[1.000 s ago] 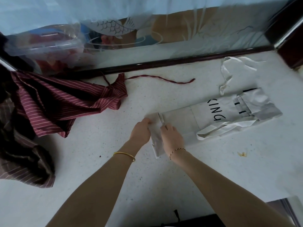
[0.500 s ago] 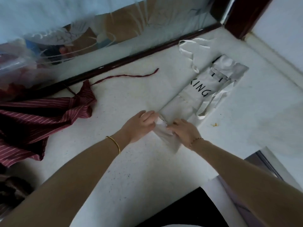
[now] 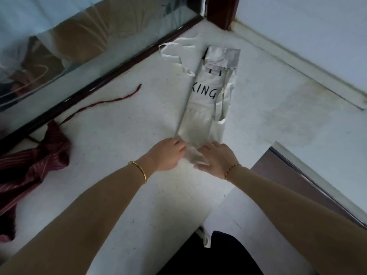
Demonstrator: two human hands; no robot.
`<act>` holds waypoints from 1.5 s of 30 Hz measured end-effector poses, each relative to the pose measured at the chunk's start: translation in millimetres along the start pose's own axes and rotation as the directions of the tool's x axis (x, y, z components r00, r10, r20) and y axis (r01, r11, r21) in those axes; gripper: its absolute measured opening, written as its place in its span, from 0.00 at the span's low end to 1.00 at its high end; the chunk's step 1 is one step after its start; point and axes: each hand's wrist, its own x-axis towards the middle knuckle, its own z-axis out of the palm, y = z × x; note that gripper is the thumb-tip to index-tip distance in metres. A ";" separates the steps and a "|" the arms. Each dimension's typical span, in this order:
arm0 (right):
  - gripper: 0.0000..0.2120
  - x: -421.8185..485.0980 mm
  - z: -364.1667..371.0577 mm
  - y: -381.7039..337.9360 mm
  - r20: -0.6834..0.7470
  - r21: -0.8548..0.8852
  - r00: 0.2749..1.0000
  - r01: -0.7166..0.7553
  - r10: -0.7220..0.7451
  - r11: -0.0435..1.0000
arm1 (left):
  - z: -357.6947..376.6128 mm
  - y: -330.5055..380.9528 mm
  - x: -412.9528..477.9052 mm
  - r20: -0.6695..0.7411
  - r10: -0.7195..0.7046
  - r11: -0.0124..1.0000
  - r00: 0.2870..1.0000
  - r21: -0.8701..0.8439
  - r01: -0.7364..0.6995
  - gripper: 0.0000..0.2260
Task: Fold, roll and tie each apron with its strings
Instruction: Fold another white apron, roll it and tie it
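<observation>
on the pale speckled counter (image 3: pixel 111 139), the white apron (image 3: pixel 200 120) lies folded into a long narrow strip running away from the person, with black letters "king" on it. both hands are at its near end. the left hand (image 3: pixel 165 153) curls its fingers over the crumpled edge, and the right hand (image 3: pixel 215 157) pinches the same end between bent fingers and thumb. white strings (image 3: pixel 174 54) trail loose by the far end. a red striped apron (image 3: pixel 37 165) lies bunched at the left, well apart, its red string (image 3: pixel 103 103) stretched across the counter.
</observation>
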 end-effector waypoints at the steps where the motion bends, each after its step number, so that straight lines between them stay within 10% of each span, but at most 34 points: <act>1: 0.24 -4.2 1.5 -1.0 0.014 -0.022 1.000 -0.018 0.019 1.000 | 0.1 0.2 0.3 -0.001 -0.016 1.000 1.000 -0.016 0.016 0.11; 8: 0.08 -1.9 -2.6 -6.0 -0.036 0.035 0.995 -0.096 0.097 0.995 | -24.2 -5.4 19.4 0.051 -0.242 0.884 0.969 -0.400 0.242 0.06; 13: 0.06 -0.7 -22.8 27.0 0.077 0.428 0.901 -0.416 0.426 0.802 | -31.7 -14.3 28.0 0.414 -0.273 0.304 0.868 -0.819 0.486 0.10; 15: 0.06 -2.5 -25.5 40.8 0.085 0.517 0.877 -0.445 0.473 0.731 | -28.2 -13.3 31.7 0.445 -0.241 0.236 0.863 -0.835 0.497 0.13; 22: 0.10 -1.1 -20.2 58.7 0.141 0.729 0.799 -0.483 0.584 0.485 | -5.9 -3.3 57.9 0.394 -0.520 0.321 0.758 -0.732 0.601 0.11; 32: 0.12 5.3 -13.9 63.0 0.047 0.574 0.832 -0.476 0.553 0.667 | -2.7 -0.6 68.7 0.256 -0.596 0.454 0.761 -0.675 0.582 0.17; 34: 0.12 3.5 -13.3 65.3 0.045 0.590 0.843 -0.455 0.536 0.667 | -0.5 1.7 68.1 0.075 -0.612 0.603 0.788 -0.600 0.525 0.18; 38: 0.12 4.5 -12.3 69.8 0.042 0.595 0.858 -0.433 0.513 0.677 | 0.5 2.6 66.6 -0.282 -0.350 0.900 0.893 -0.365 0.238 0.17; 45: 0.12 10.0 -12.1 67.4 0.029 0.544 0.841 -0.466 0.540 0.698 | 0.7 1.2 65.4 -0.053 -0.143 0.952 0.988 -0.282 0.123 0.26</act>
